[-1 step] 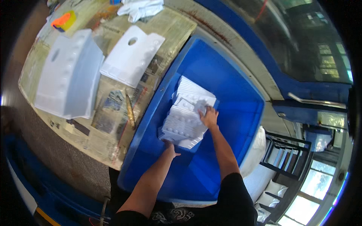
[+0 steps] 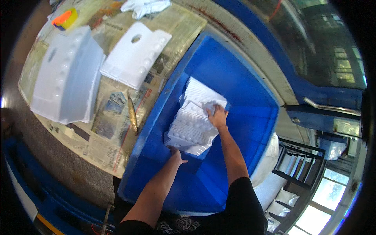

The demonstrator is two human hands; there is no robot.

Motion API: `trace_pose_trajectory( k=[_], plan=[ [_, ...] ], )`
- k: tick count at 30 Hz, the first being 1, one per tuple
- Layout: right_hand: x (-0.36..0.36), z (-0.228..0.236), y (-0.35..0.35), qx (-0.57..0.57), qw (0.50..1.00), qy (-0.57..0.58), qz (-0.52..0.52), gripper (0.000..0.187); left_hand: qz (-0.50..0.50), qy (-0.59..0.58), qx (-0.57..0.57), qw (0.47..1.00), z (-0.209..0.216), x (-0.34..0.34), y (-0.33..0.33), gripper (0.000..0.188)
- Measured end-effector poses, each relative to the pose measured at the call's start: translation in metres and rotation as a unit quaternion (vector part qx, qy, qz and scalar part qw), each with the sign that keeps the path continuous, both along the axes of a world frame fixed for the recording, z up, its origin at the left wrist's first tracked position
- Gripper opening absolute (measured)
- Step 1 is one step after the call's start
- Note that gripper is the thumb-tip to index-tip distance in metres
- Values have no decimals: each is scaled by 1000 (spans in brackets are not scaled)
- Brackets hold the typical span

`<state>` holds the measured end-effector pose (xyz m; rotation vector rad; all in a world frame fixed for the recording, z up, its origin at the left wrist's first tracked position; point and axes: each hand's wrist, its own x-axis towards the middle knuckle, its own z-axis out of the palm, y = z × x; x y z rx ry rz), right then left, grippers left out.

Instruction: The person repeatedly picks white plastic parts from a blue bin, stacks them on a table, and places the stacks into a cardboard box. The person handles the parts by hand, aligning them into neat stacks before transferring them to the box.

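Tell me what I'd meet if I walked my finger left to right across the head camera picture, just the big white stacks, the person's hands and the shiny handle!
Thick white stack → thinner white stack → left hand → right hand → silver handle.

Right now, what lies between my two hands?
In the head view, a stretch of overlapping white pieces lies between your left hand and right hand, inside the blue bin.

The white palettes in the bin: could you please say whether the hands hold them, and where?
Left hand at the near end of the white palettes, right hand on their right side; whether either grips cannot be told.
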<state>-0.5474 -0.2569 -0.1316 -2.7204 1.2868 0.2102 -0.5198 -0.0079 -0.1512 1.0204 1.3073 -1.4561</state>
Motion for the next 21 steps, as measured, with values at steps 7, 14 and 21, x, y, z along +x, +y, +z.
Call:
trace_pose_trajectory(
  k=[7, 14, 21],
  plan=[
    [0, -56, 17, 39, 991, -125, 7, 48, 119, -13, 13, 993, -82, -55, 24, 82],
    [-2, -34, 49, 107, 982, 83, 128, 60, 204, 6, 0, 979, -93, -86, 56, 79],
    [-20, -30, 52, 199, 965, -47, 166, 45, 313, 12, -65, 947, -107, -111, 65, 64]
  ],
)
